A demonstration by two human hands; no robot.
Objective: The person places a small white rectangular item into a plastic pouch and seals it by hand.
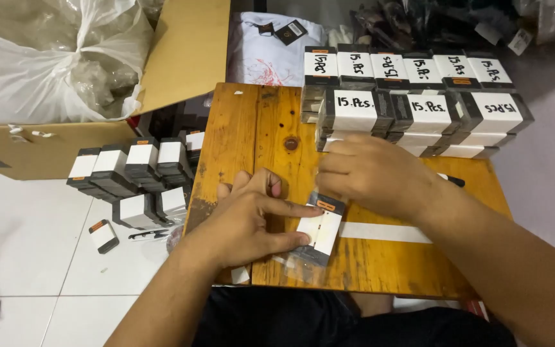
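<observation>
On a small wooden table (252, 128) lies a small pack of white cards with dark ends (320, 230), partly in a clear plastic sleeve. My left hand (245, 222) presses on its left side, index finger and thumb on the pack. My right hand (370, 173) grips the pack's upper end by its orange tab. A white paper strip (383, 232) runs from the pack to the right, under my right forearm.
Several bundled stacks of the same packs with white hand-marked labels (419, 103) fill the table's far side. More bundles (133, 173) and one loose pack (103, 235) lie on the white tile floor at left. A cardboard box with plastic bags (65, 64) stands behind them.
</observation>
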